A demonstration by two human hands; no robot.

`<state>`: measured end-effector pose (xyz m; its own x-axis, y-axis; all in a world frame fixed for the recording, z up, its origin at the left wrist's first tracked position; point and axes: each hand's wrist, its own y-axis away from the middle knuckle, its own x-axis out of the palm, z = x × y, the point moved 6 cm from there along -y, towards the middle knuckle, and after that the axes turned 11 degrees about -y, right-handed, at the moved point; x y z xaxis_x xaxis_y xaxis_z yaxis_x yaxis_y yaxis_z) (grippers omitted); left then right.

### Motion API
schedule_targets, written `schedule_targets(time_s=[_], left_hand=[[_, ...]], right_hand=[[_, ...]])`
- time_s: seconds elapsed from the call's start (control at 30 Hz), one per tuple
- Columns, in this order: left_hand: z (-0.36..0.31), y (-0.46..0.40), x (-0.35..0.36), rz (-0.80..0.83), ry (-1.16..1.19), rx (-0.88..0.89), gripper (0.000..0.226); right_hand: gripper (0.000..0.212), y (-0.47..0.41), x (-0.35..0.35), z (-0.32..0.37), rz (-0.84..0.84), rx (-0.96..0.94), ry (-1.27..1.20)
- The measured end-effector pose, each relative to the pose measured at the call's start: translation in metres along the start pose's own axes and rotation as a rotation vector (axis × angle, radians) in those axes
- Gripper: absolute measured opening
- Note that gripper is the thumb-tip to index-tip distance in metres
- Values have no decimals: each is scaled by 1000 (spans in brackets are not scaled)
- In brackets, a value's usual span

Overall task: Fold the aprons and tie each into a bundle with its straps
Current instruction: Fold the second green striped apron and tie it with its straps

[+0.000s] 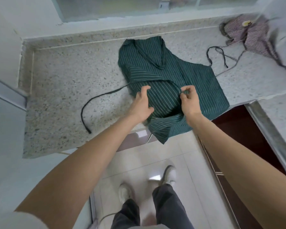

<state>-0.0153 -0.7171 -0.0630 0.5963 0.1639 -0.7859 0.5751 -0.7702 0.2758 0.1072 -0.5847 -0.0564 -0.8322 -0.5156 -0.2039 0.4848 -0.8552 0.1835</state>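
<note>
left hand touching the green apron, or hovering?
Touching. The head view shows the left hand resting on the green striped apron, fingers lying on the fabric and thumb pressed into the fold, with no gap visible.

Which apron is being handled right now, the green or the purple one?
The green striped apron, mid-counter: the left hand rests on it and the right hand pinches its fabric. The purple striped apron lies untouched at the far right.
</note>
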Motion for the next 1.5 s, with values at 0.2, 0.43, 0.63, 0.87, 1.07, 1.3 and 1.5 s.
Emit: schedule_targets(time_s=[0.2, 0.43, 0.63, 0.87, 1.07, 1.3, 1.5], left_hand=[[-45, -53, 37, 123, -280, -40, 97], [-70, -89, 93, 359, -372, -155, 111], [-89, -104, 116, 392, -497, -175, 118], [-82, -110, 132, 441, -538, -231, 124], [-79, -112, 131, 423, -497, -222, 123], [-43, -101, 97, -281, 17, -663, 69], [-19, -116, 108, -153, 401, -780, 49]], right_hand=[[38, -46, -71, -3, -17, -139, 149], [16, -94, -139, -42, 2, 94, 196], [75, -102, -151, -72, 265, 152, 457], [84, -113, -156, -97, 361, 252, 566], [78, -125, -162, -97, 218, 244, 464], [58, -142, -161, -95, 135, 363, 563], [51, -146, -143, -84, 135, 316, 539]])
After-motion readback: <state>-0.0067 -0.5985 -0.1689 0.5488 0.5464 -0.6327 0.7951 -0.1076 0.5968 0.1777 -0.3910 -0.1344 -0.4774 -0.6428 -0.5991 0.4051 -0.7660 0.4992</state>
